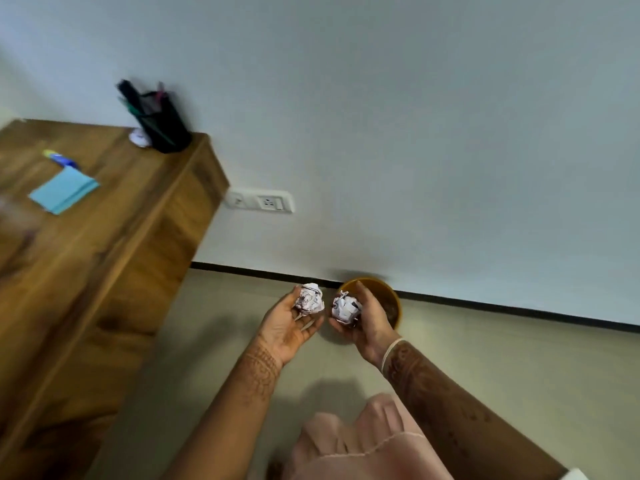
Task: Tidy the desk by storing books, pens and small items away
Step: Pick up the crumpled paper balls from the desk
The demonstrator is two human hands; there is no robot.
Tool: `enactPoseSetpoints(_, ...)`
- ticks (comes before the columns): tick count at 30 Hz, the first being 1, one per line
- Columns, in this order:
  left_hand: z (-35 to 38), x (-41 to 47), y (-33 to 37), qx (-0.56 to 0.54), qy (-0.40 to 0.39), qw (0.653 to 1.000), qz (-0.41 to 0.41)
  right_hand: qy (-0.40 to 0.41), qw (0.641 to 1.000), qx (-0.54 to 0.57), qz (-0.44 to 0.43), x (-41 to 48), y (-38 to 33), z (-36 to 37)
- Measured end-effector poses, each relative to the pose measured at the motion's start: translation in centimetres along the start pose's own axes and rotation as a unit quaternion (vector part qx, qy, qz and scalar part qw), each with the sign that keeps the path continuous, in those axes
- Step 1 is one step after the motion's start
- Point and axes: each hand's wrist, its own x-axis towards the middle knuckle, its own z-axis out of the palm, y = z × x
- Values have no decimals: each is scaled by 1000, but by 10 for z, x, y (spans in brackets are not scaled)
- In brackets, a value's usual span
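Observation:
My left hand (289, 323) lies palm up and cups a crumpled paper ball (310, 298) in its fingers. My right hand (370, 322) holds a second crumpled paper ball (345, 308), fingers curled round it. Both hands hover low over the floor, just in front of a round yellow-brown bin (389, 296) that stands against the wall. The right hand partly covers the bin's mouth. On the wooden desk (104, 237) at the left stand a black pen holder (162, 123) with several pens, a blue sticky-note pad (64, 190) and a small blue and yellow item (60, 158).
A third white paper ball (140, 137) lies beside the pen holder. A wall socket (259, 201) sits low on the white wall right of the desk. A dark skirting strip runs along the pale floor. My pink garment (363, 445) fills the lower middle.

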Motion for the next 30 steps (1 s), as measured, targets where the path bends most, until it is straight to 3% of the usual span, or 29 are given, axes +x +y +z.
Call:
enactPoseSetpoints(8,46,91,-77,73,46,991,-100,133,986,89,53,63,-19,-115)
enactPoseSetpoints(15,32,242,-151,123,113,975,-149,229,953,179,84,202,21,-195)
enactPoseSetpoints(23,28,379,-212,151,103,968,-173,245,945,199,85,349,63,-252)
enactPoseSetpoints(30,4,369,-201,160,118,964,-174,265,946,159,95,344,63,-242)
